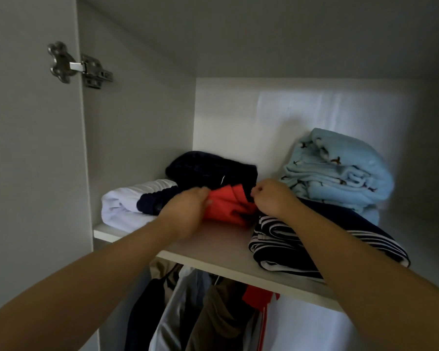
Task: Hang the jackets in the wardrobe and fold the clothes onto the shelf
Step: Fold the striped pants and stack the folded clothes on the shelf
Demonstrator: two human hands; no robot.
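Both bare arms reach up toward twelve o'clock, left hand [188,211] and right hand [273,196] curled, knuckles facing in.

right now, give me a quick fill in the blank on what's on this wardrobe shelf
1. Both hands, left hand and right hand, hold the folded ____ garment.
2. The light blue blanket lies on the shelf's ____ side.
3. The striped garment is navy and ____.

Missing: red; right; white
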